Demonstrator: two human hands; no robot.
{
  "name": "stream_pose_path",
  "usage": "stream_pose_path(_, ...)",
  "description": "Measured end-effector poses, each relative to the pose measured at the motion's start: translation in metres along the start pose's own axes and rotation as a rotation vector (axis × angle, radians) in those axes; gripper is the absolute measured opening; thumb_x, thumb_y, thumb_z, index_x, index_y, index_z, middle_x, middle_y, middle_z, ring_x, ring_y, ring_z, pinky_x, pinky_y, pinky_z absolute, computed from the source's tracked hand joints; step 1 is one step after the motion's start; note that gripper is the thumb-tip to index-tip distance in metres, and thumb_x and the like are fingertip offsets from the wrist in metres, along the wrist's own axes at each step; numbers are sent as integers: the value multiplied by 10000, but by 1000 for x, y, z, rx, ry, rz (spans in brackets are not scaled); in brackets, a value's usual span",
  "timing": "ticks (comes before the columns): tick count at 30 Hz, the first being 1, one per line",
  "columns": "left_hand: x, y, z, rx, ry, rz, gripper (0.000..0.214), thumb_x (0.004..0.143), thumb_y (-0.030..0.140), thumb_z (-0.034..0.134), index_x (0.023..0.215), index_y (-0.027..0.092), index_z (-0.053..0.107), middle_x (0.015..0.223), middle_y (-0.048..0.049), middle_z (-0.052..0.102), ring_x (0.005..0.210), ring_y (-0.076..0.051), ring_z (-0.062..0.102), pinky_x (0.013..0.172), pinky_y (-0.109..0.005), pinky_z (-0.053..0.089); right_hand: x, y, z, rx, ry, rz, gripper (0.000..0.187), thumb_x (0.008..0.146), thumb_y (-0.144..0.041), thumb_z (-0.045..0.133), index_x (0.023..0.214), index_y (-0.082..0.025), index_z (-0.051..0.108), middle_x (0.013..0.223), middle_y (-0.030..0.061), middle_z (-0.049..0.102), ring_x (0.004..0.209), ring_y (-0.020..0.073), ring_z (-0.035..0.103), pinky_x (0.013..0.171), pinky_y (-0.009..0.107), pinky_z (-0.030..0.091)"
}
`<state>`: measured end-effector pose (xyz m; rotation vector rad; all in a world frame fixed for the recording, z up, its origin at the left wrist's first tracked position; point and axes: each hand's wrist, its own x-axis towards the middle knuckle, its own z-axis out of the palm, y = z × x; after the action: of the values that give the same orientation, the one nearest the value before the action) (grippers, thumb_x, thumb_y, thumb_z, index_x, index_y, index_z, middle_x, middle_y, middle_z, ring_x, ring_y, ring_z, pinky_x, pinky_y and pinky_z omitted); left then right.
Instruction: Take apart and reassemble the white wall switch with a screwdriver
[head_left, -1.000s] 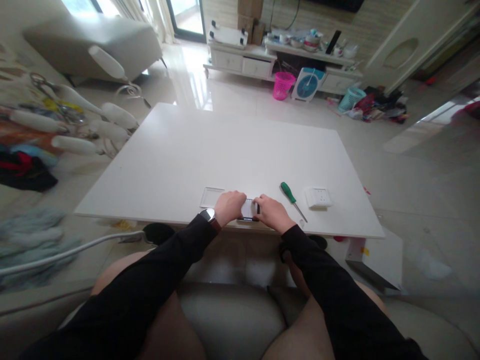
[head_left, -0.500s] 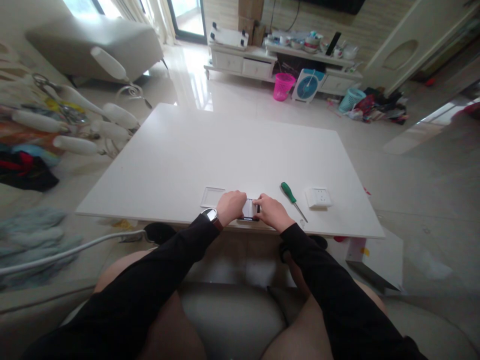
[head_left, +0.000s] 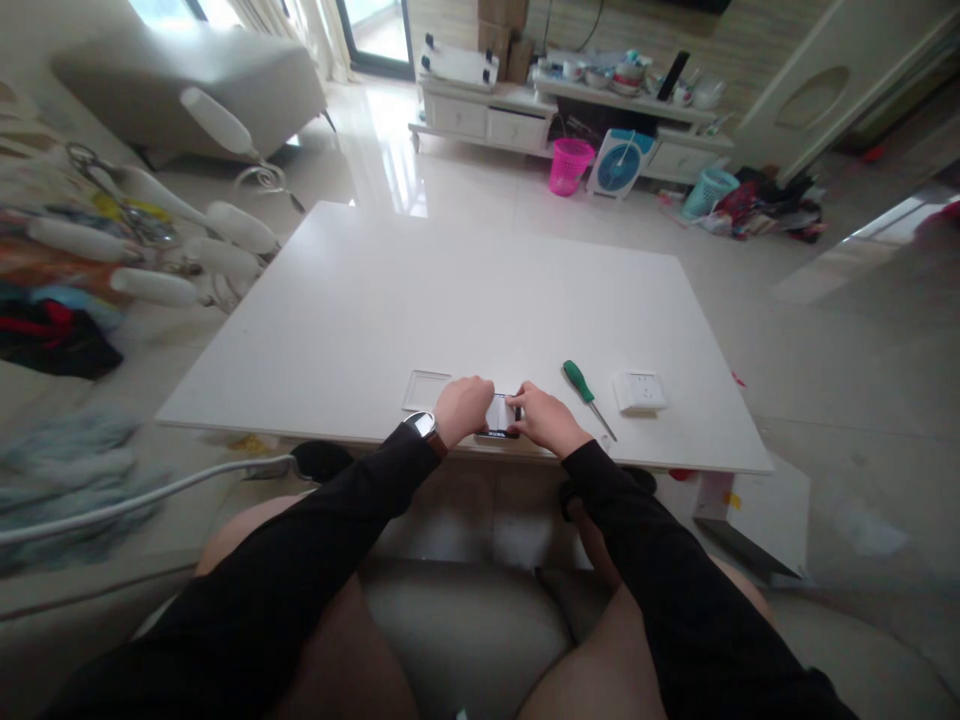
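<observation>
At the table's near edge, my left hand [head_left: 465,410] and my right hand [head_left: 550,418] grip a small wall switch [head_left: 501,412] from both sides. Its face is white and its border dark; the fingers cover its ends. Beside my left hand lies a thin clear-white rectangular frame [head_left: 427,391], flat on the table. To the right of my right hand rests a green-handled screwdriver [head_left: 579,382], its shaft pointing toward me. Farther right sits a white wall socket [head_left: 640,391], face up.
The white table [head_left: 465,290] spans the middle of the view. On the left stands a white multi-armed lamp [head_left: 225,225]. Beyond the table are a pink basket [head_left: 570,167], a blue fan [head_left: 621,163] and a cluttered cabinet [head_left: 517,130].
Both hands stay on the wall switch with almost the same grip. The whole view has shifted slightly; the screwdriver, frame and socket lie as before.
</observation>
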<state>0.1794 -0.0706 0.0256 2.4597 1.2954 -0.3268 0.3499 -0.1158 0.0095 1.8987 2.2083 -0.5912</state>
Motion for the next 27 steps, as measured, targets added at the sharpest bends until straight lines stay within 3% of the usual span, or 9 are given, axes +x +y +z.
stream_pose_path(27, -1, 2, -2, 33, -26, 3, 314, 786, 273, 878, 1045, 115, 797, 1021, -222, 784, 1061, -341, 773, 896, -360, 596, -3, -7, -1, -102, 7, 24, 366, 901, -370, 769, 1243, -254, 712, 1281, 91, 657, 1052, 254, 706, 789, 308, 506)
